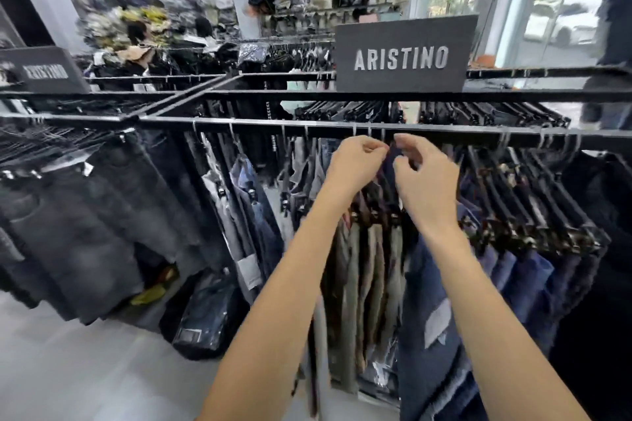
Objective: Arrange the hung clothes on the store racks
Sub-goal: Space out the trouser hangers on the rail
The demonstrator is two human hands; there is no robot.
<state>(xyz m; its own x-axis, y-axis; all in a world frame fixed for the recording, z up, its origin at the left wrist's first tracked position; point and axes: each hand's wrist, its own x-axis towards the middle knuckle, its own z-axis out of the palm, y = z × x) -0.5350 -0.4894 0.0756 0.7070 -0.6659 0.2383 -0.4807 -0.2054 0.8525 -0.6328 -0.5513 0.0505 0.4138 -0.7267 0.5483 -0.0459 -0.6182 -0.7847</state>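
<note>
Both forearms reach up; the left hand [355, 161] and right hand [424, 178] pinch hangers [386, 161] under the rail [260, 125]. Trousers [372, 270] right look evenly spaced; left ones remain gappy.

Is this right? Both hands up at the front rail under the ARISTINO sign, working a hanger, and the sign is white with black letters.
Not quite. The head view shows the sign is black with white letters. The rest holds: left hand and right hand at the front rail.
</note>
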